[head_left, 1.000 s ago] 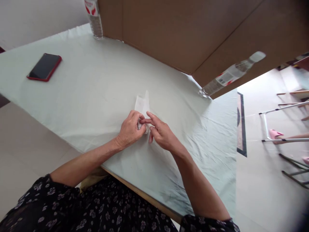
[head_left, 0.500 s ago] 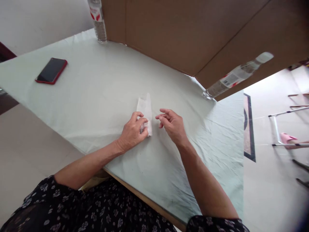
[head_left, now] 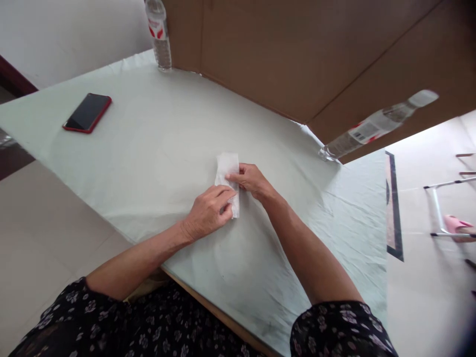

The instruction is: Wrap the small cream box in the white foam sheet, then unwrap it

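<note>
A small white folded tissue lies flat on the pale cloth covering the table. My left hand rests on the tissue's near end, fingers curled and pressing it down. My right hand comes in from the right, its fingertips pinched on the tissue's right edge near the middle. Both forearms stretch up from my dark flowered sleeves at the bottom.
A red-cased phone lies face up at the far left. One water bottle stands at the back by a large brown cardboard box. Another bottle stands at the box's right corner. Floor and chair legs show right.
My right hand, lifted off half a second ago, has returned to the tissue and grips its edge. The tissue's raised far end now lies flat. My left hand stayed on the near end.
</note>
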### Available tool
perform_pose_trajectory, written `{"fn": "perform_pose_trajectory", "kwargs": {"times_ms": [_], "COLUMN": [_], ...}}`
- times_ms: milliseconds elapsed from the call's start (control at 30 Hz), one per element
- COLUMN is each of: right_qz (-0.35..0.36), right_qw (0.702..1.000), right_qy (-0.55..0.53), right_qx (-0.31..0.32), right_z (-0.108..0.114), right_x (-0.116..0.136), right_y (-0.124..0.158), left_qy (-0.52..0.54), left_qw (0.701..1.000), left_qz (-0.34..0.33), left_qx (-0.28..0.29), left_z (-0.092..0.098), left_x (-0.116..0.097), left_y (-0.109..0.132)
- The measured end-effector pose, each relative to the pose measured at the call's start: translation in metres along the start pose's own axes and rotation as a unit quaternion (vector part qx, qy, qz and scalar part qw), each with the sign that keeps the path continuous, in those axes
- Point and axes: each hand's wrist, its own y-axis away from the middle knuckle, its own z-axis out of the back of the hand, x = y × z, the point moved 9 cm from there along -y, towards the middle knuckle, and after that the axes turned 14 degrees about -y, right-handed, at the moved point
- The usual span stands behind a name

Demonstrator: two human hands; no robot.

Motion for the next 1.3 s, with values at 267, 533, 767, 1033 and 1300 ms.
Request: {"fn": "perform_pose_trajectory", "kwargs": {"times_ms": [267, 533, 767, 1033, 1300], "right_qz": [0.104, 0.230, 0.391, 0.423, 0.168], "right_qw": [0.992, 0.969, 0.894, 0.864, 0.985], "right_qy": [-0.072, 0.081, 0.213, 0.272, 0.028], "right_qx": [0.022, 0.029, 0.041, 0.028, 0.012], "right_z": [-0.003, -0.012, -0.023, -0.030, -0.004], "right_x": [0.011, 0.030, 0.015, 0.002, -0.002], "right_y": [0.019, 0.080, 0.127, 0.125, 0.064], "left_qy": [0.007, -0.017, 0.027, 0.141, 0.160], "left_qw": [0.997, 0.990, 0.996, 0.980, 0.966], "left_qz": [0.071, 0.136, 0.061, -0.011, 0.076], "left_qx": [0.021, -0.036, 0.054, 0.141, 0.188], "left_z": [-0.002, 0.006, -0.010, -0.003, -0.012], "left_x": [0.014, 0.031, 0.026, 0.034, 0.044], "left_y": [0.003, 0.010, 0.005, 0.005, 0.004]}}
